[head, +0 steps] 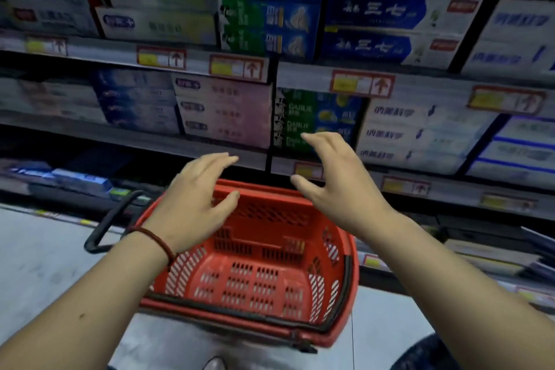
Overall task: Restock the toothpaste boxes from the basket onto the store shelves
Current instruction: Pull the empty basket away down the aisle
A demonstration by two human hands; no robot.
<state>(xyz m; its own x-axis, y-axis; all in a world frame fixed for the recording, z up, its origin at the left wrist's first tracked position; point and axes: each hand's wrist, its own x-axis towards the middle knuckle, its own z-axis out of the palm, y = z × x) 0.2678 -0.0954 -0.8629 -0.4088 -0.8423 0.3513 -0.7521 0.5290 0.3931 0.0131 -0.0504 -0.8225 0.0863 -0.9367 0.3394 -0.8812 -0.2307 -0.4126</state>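
Since none are seen inside basket (255,279) on floor (45,249), toothpaste boxes (300,112) are located only along shelf (135,138) front edge. Left hand (192,204), right hand (339,186) held spread above basket, nothing gripped. Boxes judged light, stiff, crushable; long sides to be pinched.

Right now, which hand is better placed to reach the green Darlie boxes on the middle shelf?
Likely right: the open right hand is directly before the green Darlie boxes; the left hand hovers lower, over the basket.
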